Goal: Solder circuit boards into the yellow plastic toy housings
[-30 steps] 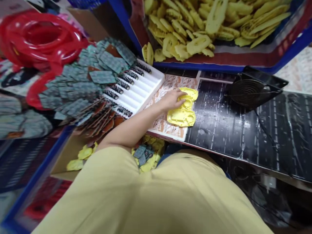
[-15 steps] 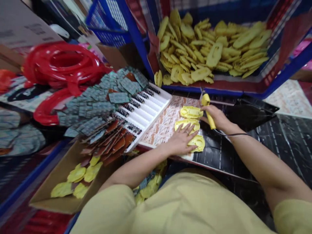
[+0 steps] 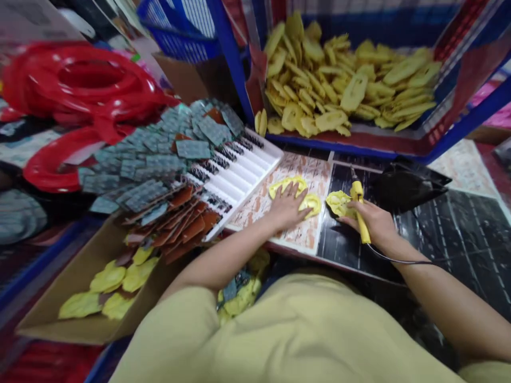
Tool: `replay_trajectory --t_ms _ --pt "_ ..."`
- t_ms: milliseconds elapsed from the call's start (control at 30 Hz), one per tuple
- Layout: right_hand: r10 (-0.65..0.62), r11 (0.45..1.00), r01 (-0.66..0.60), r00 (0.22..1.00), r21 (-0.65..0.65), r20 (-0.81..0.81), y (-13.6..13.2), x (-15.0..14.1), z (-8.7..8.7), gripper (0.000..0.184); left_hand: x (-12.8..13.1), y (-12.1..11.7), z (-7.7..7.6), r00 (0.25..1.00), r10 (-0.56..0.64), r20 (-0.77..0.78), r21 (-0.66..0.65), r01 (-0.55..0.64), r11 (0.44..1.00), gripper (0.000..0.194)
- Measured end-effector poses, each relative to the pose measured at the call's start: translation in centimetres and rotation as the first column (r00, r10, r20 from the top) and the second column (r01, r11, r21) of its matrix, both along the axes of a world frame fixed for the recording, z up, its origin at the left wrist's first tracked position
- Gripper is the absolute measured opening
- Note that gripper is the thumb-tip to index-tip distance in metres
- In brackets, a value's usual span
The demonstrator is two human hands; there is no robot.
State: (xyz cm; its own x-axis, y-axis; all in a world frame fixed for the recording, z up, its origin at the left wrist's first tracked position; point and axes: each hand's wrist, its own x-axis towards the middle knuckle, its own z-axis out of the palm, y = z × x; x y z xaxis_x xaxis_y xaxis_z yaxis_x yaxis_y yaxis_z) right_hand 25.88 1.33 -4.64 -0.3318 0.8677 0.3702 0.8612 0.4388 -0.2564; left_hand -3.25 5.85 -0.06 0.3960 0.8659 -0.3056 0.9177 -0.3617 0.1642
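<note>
My left hand point(image 3: 288, 207) lies flat, fingers spread, on a yellow plastic shell point(image 3: 287, 186) resting on the patterned sheet point(image 3: 297, 234) of the work surface. My right hand point(image 3: 369, 221) is closed around a yellow-handled tool point(image 3: 361, 215) with a black cord point(image 3: 399, 259), its tip pointing away from me. Another yellow plastic shell point(image 3: 338, 203) lies under that hand's fingers on the black surface point(image 3: 459, 223).
A blue crate point(image 3: 351, 74) full of yellow shells stands behind. A white slotted tray point(image 3: 239, 170) and a heap of grey-green circuit boards point(image 3: 155, 154) lie left, with red rings point(image 3: 83, 85) beyond. A cardboard box point(image 3: 80, 287) with yellow pieces sits lower left. A black fan-like object point(image 3: 407, 181) is right.
The yellow shells have been separated: one slid left under my left hand, another stays by my right hand. The tool hand has dropped closer to me. The camera shifted slightly.
</note>
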Motion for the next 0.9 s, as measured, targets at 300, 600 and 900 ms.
replay_trajectory --t_ms 300,600,900 --pt "0.369 0.929 -0.368 0.929 0.044 -0.018 -1.4 2.5 1.6 0.032 -1.0 2.1 -1.1 0.986 -0.079 0.145 0.078 0.068 0.995 0.066" --pt "0.412 0.857 -0.44 0.898 0.268 0.154 -4.7 1.0 1.8 0.023 2.4 1.5 -0.8 0.976 -0.169 0.134 -0.003 0.171 0.985 0.069" --pt "0.327 0.896 -0.318 0.945 0.309 0.025 -6.9 -0.5 -0.5 0.03 3.3 2.0 -0.9 0.941 -0.286 0.178 -0.001 0.291 0.957 0.069"
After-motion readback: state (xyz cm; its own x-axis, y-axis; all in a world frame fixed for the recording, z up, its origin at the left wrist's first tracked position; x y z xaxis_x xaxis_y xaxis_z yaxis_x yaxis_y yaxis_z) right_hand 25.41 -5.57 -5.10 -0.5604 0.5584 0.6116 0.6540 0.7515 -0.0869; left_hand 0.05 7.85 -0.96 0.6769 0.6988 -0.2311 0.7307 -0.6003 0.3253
